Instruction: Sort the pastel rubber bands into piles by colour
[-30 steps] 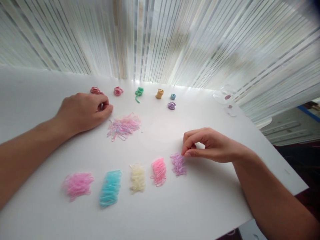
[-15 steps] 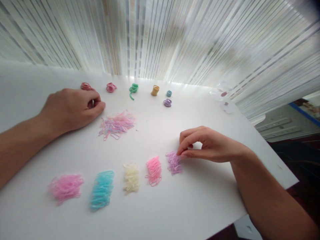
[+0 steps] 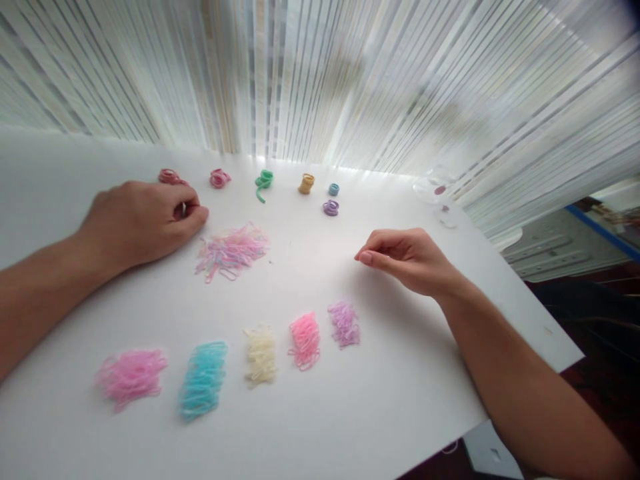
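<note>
My left hand point(image 3: 137, 220) rests on the white table point(image 3: 300, 427), thumb and fingers pressed together; whatever may be between the fingertips is hidden. Right by it lies a loose heap of mixed pastel rubber bands point(image 3: 235, 250). My right hand point(image 3: 407, 260) hovers over the table on the right, thumb and forefinger closed in a pinch with nothing showing between them. Below it is a small pile of purple rubber bands point(image 3: 344, 325). In a row to its left are piles of pink bands point(image 3: 305, 341), cream bands point(image 3: 261, 357), blue bands point(image 3: 204, 380) and orchid-pink bands point(image 3: 133, 377).
Along the back stand coiled bands: red point(image 3: 170, 177), rose point(image 3: 220, 178), green point(image 3: 264, 180), tan point(image 3: 307, 183), light blue point(image 3: 333, 189) and violet point(image 3: 331, 207). A clear plastic item point(image 3: 434, 187) lies at the far right corner. A striped string curtain point(image 3: 280, 80) hangs behind the table.
My right hand has lifted off the purple pile and moved up and away from it, toward the back of the table. My left hand has stayed in place.
</note>
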`<state>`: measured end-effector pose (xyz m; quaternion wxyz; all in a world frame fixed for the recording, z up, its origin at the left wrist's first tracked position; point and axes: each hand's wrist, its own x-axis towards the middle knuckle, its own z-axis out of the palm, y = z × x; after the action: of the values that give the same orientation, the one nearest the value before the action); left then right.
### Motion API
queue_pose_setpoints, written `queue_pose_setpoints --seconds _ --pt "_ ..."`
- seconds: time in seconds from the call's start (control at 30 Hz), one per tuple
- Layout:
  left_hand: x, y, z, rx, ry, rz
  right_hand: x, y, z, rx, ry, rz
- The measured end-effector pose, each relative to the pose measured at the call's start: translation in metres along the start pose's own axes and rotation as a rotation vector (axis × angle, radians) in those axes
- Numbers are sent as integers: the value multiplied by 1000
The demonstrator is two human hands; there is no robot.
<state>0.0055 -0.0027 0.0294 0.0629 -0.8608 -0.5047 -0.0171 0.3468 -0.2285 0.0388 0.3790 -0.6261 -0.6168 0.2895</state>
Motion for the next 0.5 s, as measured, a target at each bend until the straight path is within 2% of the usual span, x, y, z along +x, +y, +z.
queue_pose_setpoints --seconds 0.1,0.27,0.37,0.5 --pt "0 1 -2 1 0 2 5 12 5 24 125 76" --pt "-1 3 -4 -34 -4 19 16 21 18 74 232 143" --pt "-1 2 -4 -64 -13 35 28 13 24 111 273 171" --pt "0 0 0 -98 16 59 54 -8 32 146 219 126"
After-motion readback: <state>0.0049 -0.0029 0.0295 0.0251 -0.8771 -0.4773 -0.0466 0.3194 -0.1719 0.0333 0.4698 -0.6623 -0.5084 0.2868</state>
